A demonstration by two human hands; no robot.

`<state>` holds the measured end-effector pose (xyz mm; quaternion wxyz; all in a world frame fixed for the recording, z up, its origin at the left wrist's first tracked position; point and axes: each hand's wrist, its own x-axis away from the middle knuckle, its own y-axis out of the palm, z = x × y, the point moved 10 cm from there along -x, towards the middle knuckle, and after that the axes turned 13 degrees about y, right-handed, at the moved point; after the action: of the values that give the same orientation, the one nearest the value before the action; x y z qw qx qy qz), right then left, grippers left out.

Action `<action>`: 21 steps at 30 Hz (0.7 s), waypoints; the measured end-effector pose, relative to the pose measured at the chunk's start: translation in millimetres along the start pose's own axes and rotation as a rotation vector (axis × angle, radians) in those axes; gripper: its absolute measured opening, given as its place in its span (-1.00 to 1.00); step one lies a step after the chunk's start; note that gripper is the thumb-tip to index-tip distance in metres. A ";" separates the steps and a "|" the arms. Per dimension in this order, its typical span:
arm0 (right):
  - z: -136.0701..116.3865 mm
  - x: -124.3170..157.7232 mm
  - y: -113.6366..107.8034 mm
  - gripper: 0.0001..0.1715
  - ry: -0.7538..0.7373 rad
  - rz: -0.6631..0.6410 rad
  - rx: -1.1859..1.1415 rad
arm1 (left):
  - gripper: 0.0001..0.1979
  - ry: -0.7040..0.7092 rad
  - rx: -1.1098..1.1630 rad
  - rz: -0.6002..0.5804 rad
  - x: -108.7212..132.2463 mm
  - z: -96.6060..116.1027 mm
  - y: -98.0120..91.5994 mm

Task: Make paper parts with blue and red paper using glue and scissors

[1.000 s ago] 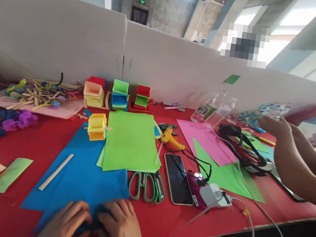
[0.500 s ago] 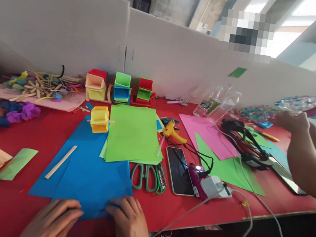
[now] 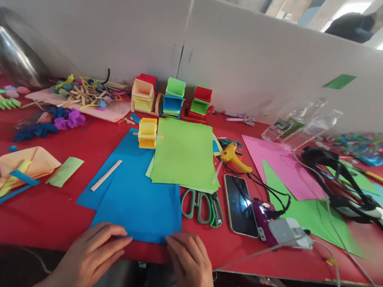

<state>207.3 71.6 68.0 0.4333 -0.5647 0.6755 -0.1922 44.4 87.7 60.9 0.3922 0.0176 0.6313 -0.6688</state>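
A sheet of blue paper (image 3: 142, 208) lies at the table's near edge, overlapping another blue sheet (image 3: 92, 194) to its left. My left hand (image 3: 96, 251) is at the near left corner of the front sheet, fingers curled together on its edge. At the near right corner, my right hand (image 3: 191, 263) has its fingertips on the same edge. Both thumbs are partly hidden. A flat wooden stick (image 3: 106, 175) rests on the rear blue sheet. Beyond lie a stack of green paper (image 3: 182, 154) and a small yellow paper box (image 3: 147, 133).
Scissors (image 3: 197, 207), a green utility knife (image 3: 216, 210), a phone (image 3: 240, 206) and a yellow glue gun (image 3: 234, 158) lie to the right, with cables. Folded-paper box pieces (image 3: 174, 97) stand at the back. A metal jug (image 3: 15, 47) and a peach paper piece (image 3: 32, 163) are left.
The view has swung left and down, and another person's arms at the right have left it. My hands have come to the near corners of the blue sheet.
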 end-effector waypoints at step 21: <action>-3.6 -12.5 31.2 -0.70 -0.024 -0.160 0.121 | -0.86 -0.062 0.013 -0.068 5.6 -29.2 -1.4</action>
<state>185.6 91.4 51.2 0.4582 -0.5919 0.6100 -0.2599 26.0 109.8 53.3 0.3884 -0.0222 0.6150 -0.6859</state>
